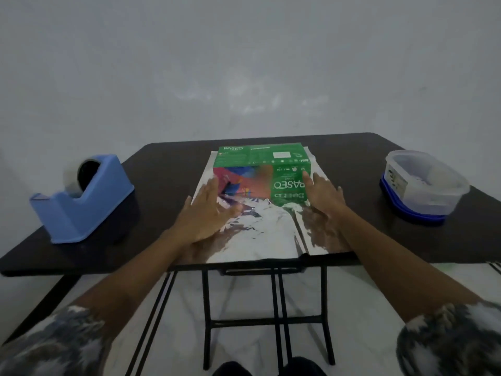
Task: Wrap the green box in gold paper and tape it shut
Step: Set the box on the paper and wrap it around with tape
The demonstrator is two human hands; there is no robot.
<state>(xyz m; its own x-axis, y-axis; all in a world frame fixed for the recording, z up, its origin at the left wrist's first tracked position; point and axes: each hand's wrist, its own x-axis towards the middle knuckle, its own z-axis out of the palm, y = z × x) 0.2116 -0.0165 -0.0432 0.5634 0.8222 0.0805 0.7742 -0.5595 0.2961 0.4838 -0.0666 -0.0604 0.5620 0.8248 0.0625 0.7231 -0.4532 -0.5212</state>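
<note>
Fingers (305, 177) of the right hand (324, 198) are held straight and slightly spread, with nothing clasped; the longest fingertip is set against the near right edge of the green box (260, 156), while the palm is kept low over the wrapping paper (267, 234). The left hand (204, 213) is likewise held flat and wide, fingers straight and fanned, at the near left corner of the box. Whether its fingertips touch the box or only the sheet cannot be told, since that hand is blurred. Between the two hands the near face of the box is seen, with its lettering upside down and a coloured picture on its left half. The box is stood on the far part of the paper, which is spread flat under both hands and runs back to the near edge of the dark table (162, 164); the sheet is mirror-bright and creased, and the box is reflected in it. Well out to the left of the left hand, a blue tape dispenser (81, 204) is placed on the table. Well out to the right of the right hand, a clear plastic tub (425, 183) with a blue base is set near the table's edge. Patterned sleeves (450, 340) are seen nearest the camera.
</note>
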